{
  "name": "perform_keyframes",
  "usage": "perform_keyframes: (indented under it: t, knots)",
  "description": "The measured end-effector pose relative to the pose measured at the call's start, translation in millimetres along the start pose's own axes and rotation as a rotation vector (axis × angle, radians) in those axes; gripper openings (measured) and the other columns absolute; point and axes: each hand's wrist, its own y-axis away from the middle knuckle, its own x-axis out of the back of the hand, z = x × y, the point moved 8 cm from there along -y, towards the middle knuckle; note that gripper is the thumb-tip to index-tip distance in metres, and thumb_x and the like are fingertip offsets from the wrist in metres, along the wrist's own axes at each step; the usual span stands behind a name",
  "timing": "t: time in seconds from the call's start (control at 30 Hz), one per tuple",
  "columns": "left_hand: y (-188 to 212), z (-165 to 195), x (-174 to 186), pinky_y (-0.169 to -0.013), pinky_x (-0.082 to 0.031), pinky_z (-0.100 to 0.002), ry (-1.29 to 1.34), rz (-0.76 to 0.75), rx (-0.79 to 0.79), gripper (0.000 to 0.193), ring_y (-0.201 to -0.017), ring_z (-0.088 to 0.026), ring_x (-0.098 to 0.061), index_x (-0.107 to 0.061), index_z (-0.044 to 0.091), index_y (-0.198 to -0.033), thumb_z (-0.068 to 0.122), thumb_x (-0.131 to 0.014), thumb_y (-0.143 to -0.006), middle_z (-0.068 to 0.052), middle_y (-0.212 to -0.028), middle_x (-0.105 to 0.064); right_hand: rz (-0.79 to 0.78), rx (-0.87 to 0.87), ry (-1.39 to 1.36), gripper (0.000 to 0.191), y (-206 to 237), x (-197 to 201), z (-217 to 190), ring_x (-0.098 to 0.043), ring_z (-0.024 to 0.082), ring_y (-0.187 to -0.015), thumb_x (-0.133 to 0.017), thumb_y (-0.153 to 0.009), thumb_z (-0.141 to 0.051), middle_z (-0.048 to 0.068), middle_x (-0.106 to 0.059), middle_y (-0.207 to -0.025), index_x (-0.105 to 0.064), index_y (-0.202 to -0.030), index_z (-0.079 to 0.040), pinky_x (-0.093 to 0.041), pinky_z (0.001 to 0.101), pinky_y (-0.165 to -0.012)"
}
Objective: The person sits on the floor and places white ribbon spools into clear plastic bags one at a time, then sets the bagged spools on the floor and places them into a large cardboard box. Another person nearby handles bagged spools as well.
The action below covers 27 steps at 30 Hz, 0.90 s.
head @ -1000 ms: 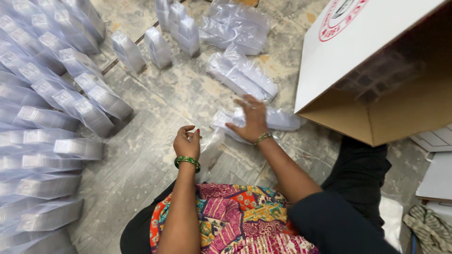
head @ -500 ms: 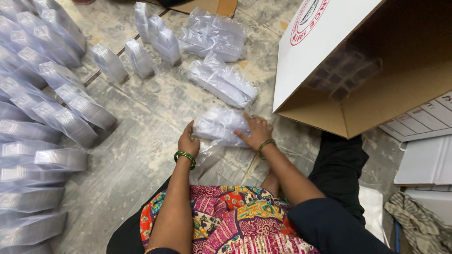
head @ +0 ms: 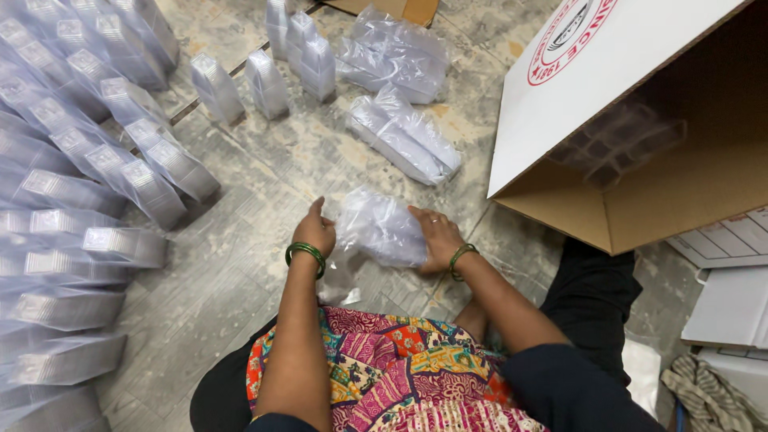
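Observation:
A clear plastic bag of stacked transparent containers lies on the stone floor just in front of my knees. My left hand grips its left end, where loose plastic trails down toward my lap. My right hand presses against its right end, fingers curled on the wrap. Both wrists wear green bangles. My patterned garment fills the bottom of the view.
A large open cardboard box lies on its side at right, with clear containers inside. More bagged containers lie ahead. Several rows of wrapped stacks line the left. Flat white cartons and a cloth sit at lower right.
The bag has come closer to my lap between both hands. My right hand slid from its top to its right end, and my left hand took hold of the left end.

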Motion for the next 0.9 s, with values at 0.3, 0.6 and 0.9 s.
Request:
perform_keyframes:
  t: [0.3,0.6,0.9]
  knots:
    - [15.3,-6.6,-20.1,-0.089,-0.054,-0.039,0.016,-0.090,-0.019,0.049,-0.101,-0.032,-0.070,-0.063,0.010,-0.132,0.014,-0.070,-0.083,-0.023,-0.110,-0.073,-0.205,-0.067,0.134,0.138,-4.0,7.5,12.6,-0.016,0.039,-0.152,-0.096,-0.051,-0.051,0.015,-0.020,-0.164,-0.012,-0.158,-0.027,-0.020,0.0620,-0.117]
    - [51.5,-3.0,-35.0,-0.074,-0.058,-0.041,0.297,-0.088,0.098,0.039,-0.081,-0.026,-0.071,-0.068,0.007,-0.122,0.011,-0.063,-0.084,-0.017,-0.097,-0.075,-0.168,-0.619,-0.532,0.112,-11.3,-13.7,67.7,-0.021,0.044,-0.154,-0.044,-0.075,-0.092,0.024,-0.022,-0.167,-0.029,-0.163,-0.024,-0.027,0.0544,-0.120]
    - [111.7,-0.9,-26.2,-0.086,-0.056,-0.039,0.249,0.161,0.064,0.046,-0.093,-0.031,-0.074,-0.068,0.002,-0.119,0.009,-0.068,-0.074,-0.021,-0.101,-0.076,-0.152,-0.695,-0.438,0.110,-6.1,-3.2,35.3,-0.045,0.041,-0.142,-0.053,-0.071,-0.091,0.026,-0.036,-0.159,-0.046,-0.154,-0.018,-0.039,0.0480,-0.117]
